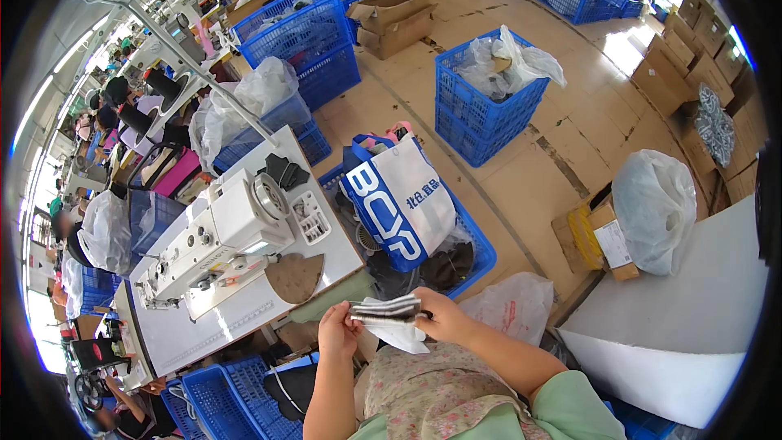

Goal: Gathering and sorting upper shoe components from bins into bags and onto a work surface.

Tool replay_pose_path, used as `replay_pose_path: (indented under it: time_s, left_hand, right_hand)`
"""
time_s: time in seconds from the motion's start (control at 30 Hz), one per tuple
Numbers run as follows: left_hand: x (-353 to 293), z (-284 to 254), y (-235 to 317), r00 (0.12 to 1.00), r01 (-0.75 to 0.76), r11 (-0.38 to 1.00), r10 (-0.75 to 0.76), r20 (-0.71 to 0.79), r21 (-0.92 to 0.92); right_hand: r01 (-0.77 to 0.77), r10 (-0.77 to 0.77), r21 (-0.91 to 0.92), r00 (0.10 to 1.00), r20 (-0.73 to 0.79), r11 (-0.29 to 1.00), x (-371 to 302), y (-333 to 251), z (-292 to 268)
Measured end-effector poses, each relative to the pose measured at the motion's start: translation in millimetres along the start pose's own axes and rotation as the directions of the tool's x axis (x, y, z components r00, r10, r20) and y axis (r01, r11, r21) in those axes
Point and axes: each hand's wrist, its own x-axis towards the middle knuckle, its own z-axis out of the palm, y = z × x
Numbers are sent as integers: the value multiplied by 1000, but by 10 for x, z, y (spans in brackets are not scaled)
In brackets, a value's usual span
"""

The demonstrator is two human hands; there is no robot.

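In front of my apron, both hands hold up a small stack of fabric pieces (389, 310), grey, dark and white at the edges. A white sheet hangs below the stack; I cannot tell if it is cloth or paper. My left hand (338, 331) is closed, pinching the stack's left end between thumb and fingers. Around the right end my right hand (444, 316) is closed, its fingers partly hidden. Left of my hands stands a white sewing machine (213, 232) on its table (236, 327). A brown, rounded flat piece (295, 277) lies near the table's edge.
Beyond my hands a blue and white bag (401, 200) sits on a blue crate (485, 254). Stacked blue crates (489, 118) stand farther off. At right are a plastic bag (654, 212) and a white-topped surface (676, 293). More blue crates (213, 399) sit lower left.
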Motion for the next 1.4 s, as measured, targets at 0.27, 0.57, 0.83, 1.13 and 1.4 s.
replay_pose_path:
  time_s: [0.27, 0.57, 0.83, 1.13, 1.4]
  left_hand:
    - [65, 49, -7, 996, -90, 982, 86, 36, 163]
    - [-190, 157, 63, 979, -64, 946, -3, 206, 318]
    - [-290, 109, -26, 966, -226, 886, 152, 208, 405]
    - [-313, 109, 20, 978, -161, 929, 105, 182, 333]
    - [-67, 249, -117, 975, -143, 888, 50, 216, 437]
  right_hand:
    - [58, -69, 96, 991, 116, 994, 58, -151, -61]
    - [-251, 275, 318, 961, -33, 914, 4, -2, -60]
    - [-242, 269, 394, 963, -15, 887, 21, 104, 248]
    - [-264, 266, -48, 963, 35, 963, 9, 98, 175]
    - [-361, 357, -52, 932, -67, 931, -154, 304, 32]
